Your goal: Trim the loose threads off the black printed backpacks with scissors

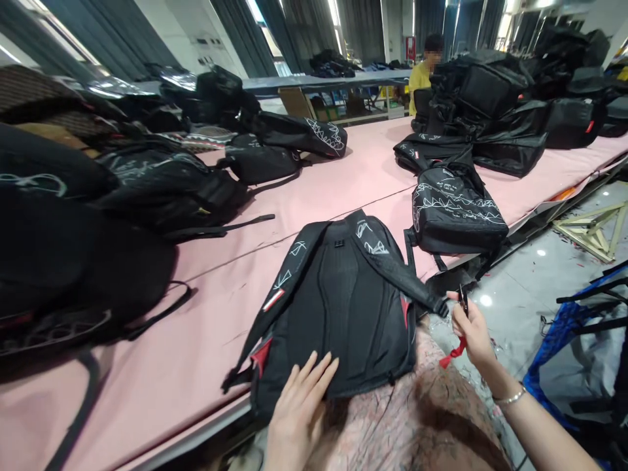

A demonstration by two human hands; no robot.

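A black backpack (338, 307) lies on the pink table with its padded back panel and shoulder straps facing up. White scribble prints mark the straps, and red patches show at its sides. My left hand (304, 399) rests flat on the bag's lower edge, fingers stretched out. Beyond the bag's right side, my right hand (470, 327) is closed around small dark thread snips (463, 299), whose tip points up. A red ribbon (454, 353) hangs from that hand. Close to its fingers is the end of the right shoulder strap (436, 304); whether they touch I cannot tell.
Another printed black backpack (456, 209) stands at the table's right edge. Black bags are heaped at the left (161, 176) and far right (490, 85) of the pink table (206, 353). A person in yellow (419, 77) is behind. A blue-edged bag (554, 347) lies on the right.
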